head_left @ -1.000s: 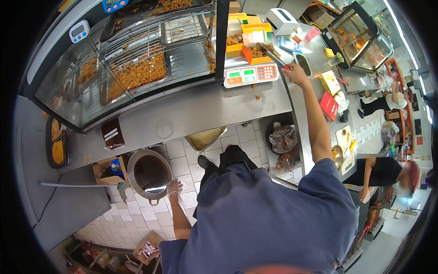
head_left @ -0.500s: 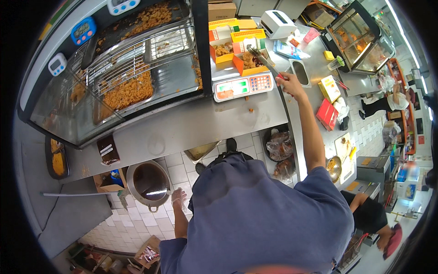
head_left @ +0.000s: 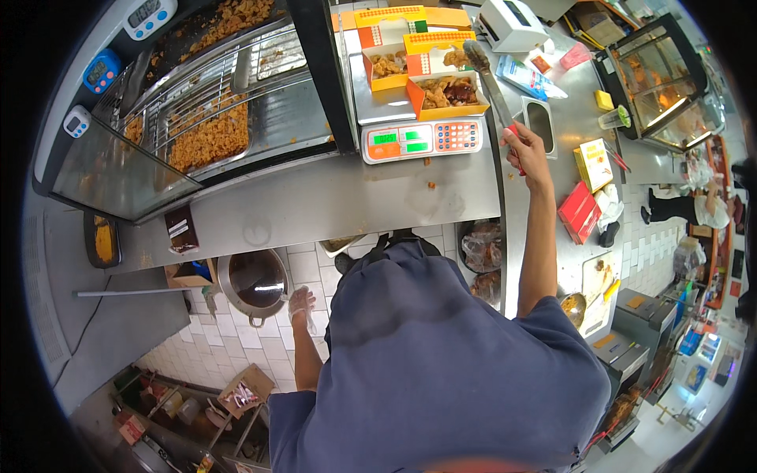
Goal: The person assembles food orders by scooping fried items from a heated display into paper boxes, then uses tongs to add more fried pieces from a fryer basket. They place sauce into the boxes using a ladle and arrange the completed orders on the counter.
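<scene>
My right hand (head_left: pixel 530 154) grips the red handles of metal tongs (head_left: pixel 498 96) on the right of the counter. The tongs' tips are beside the lid of the front orange-and-yellow carton (head_left: pixel 415 101), near a fried piece (head_left: pixel 456 57); I cannot tell whether they touch it. Fried chicken pieces (head_left: pixel 448 93) fill that carton, some of them dark and glazed. A second carton (head_left: pixel 378 83) with fried pieces stands behind it to the left. Both are on a scale (head_left: pixel 422 140) with lit green displays. My left hand (head_left: pixel 301 303), in a clear glove, hangs beside a big pot with its fingers apart, holding nothing.
A glass display case (head_left: pixel 322 79) with trays of fried food borders the counter on the left. The pot (head_left: pixel 229 288) of dark liquid stands below. A metal insert (head_left: pixel 539 126), a red box (head_left: pixel 579 213) and a cutting board (head_left: pixel 601 296) lie to the right.
The tongs' tips have moved right and away from over the front carton's food. My right hand has shifted right with them. A person at the lower right has left the view.
</scene>
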The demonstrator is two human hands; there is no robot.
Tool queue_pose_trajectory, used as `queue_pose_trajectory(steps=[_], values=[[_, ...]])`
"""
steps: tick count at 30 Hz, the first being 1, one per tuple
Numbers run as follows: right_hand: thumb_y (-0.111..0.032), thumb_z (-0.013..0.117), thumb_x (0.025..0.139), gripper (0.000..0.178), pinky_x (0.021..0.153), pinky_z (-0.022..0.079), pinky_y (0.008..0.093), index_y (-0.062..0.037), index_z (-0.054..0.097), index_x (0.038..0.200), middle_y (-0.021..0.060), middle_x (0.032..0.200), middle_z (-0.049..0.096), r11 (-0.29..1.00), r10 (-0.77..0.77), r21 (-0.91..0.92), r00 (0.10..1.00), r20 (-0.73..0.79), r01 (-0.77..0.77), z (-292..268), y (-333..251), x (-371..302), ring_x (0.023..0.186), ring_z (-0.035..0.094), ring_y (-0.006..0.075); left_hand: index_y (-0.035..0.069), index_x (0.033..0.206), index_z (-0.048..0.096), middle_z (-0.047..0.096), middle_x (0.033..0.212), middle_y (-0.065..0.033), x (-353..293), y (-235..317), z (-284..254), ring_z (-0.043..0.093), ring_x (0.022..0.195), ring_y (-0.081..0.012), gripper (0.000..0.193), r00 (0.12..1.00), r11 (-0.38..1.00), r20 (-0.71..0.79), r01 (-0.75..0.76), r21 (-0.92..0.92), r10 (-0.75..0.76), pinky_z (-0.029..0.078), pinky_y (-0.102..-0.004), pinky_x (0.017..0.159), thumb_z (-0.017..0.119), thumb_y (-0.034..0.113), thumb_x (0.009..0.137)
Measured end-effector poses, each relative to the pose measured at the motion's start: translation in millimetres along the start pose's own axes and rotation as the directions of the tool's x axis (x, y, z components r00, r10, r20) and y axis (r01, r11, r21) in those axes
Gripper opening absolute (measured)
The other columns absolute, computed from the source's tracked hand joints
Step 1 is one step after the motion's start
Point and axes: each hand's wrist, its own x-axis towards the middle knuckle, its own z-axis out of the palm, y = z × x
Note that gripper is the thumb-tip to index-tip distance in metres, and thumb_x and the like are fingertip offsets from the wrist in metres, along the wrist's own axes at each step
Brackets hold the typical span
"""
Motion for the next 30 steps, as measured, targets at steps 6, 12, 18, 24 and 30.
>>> queue_pose_trajectory(steps=[6, 12, 18, 24, 30], values=[[-0.019, 0.069, 0.104, 0.041, 0.044, 0.031, 0.0196, -0.0035, 0.062, 0.142, 0.0000, 0.084, 0.064, 0.999, 0.037, -0.026, 0.999, 0.027, -0.037, -4.7, 9.8, 2.8, 0.054, 0.039, 0.0009, 0.013, 0.130, 0.062, 0.074, 0.106, -0.0098, -26.5, 0.5, 28.6, 0.073, 0.088, -0.0249, 0.047, 1.000, 1.000, 0.001, -0.010, 0.003, 0.010, 0.054, -0.0399, 0.068, 0.071, 0.047, 0.099], [-0.022, 0.070, 0.103, 0.047, 0.044, 0.028, 0.0194, -0.0036, 0.060, 0.145, -0.0007, 0.084, 0.064, 0.996, 0.075, -0.053, 0.995, 0.063, -0.072, 3.7, 16.1, 9.4, 0.052, 0.037, 0.0010, 0.015, 0.126, 0.065, 0.073, 0.102, -0.0070, -36.4, 0.4, 44.4, 0.072, 0.084, -0.0232, 0.040, 0.996, 0.997, -0.032, 0.079, 0.005, -0.079, 0.053, -0.0382, 0.066, 0.069, 0.045, 0.099], [-0.023, 0.071, 0.102, 0.045, 0.045, 0.028, 0.0207, -0.0031, 0.063, 0.142, -0.0013, 0.084, 0.065, 0.989, 0.083, -0.132, 0.988, 0.130, -0.066, 15.1, 36.4, 23.4, 0.053, 0.038, 0.0014, 0.016, 0.126, 0.064, 0.073, 0.101, -0.0059, -38.3, 6.2, 57.1, 0.073, 0.083, -0.0219, 0.042, 0.999, 0.998, -0.031, 0.007, -0.058, -0.009, 0.052, -0.0371, 0.064, 0.072, 0.046, 0.098], [-0.023, 0.075, 0.100, 0.050, 0.050, 0.035, 0.0215, -0.0004, 0.062, 0.143, 0.0002, 0.086, 0.068, 0.970, 0.031, -0.241, 0.998, 0.048, -0.018, 10.8, 32.6, 17.6, 0.057, 0.042, 0.0029, 0.014, 0.128, 0.063, 0.073, 0.101, -0.0059, -38.5, 8.8, 58.4, 0.073, 0.083, -0.0216, 0.044, 0.999, 0.999, -0.025, -0.028, -0.022, 0.027, 0.052, -0.0360, 0.064, 0.072, 0.046, 0.098], [-0.021, 0.073, 0.101, 0.056, 0.048, 0.036, 0.0205, 0.0000, 0.055, 0.150, 0.0016, 0.088, 0.069, 0.994, -0.012, -0.108, 0.999, -0.034, 0.008, -13.3, 16.3, -2.7, 0.056, 0.044, 0.0023, 0.012, 0.125, 0.064, 0.073, 0.099, -0.0061, -44.5, 11.0, 55.9, 0.072, 0.081, -0.0204, 0.043, 0.999, 1.000, -0.044, -0.004, -0.014, 0.003, 0.052, -0.0354, 0.063, 0.071, 0.045, 0.098]])
